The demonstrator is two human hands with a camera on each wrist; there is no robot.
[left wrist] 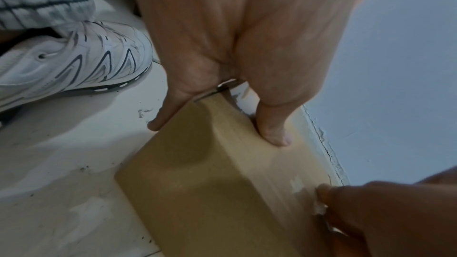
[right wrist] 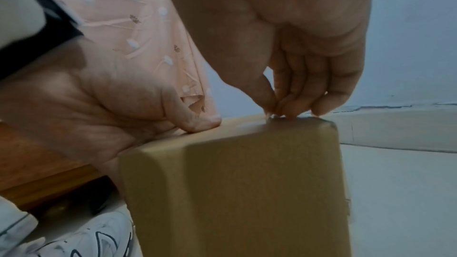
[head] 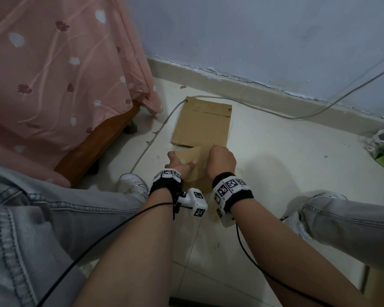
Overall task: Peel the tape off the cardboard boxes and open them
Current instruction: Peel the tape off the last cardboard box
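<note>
Two hands: right fingers [right wrist: 291, 105] pinch tape [right wrist: 249, 124] atop box [right wrist: 235, 192].

— What did the person have on?

— Bare forearms, and each wrist wore a black band [head: 233, 192] ringed with white blocks carrying black-and-white square markers. By the left hand [head: 179, 166], a white camera housing [head: 194, 202] with the same markers stuck out from the band on a dark bracket with a small screw. The right hand [head: 222, 160] had a white housing [head: 226, 219] slung under its wrist.

— Cables?

— A thin black cable [head: 102, 235] ran back from each wrist unit along the forearm.

— And lower down?

— Pale grey jeans [head: 31, 218] with darker stitched seams, and white trainers [left wrist: 71, 65] marked with dark curved stripes, scuffed grey.
</note>
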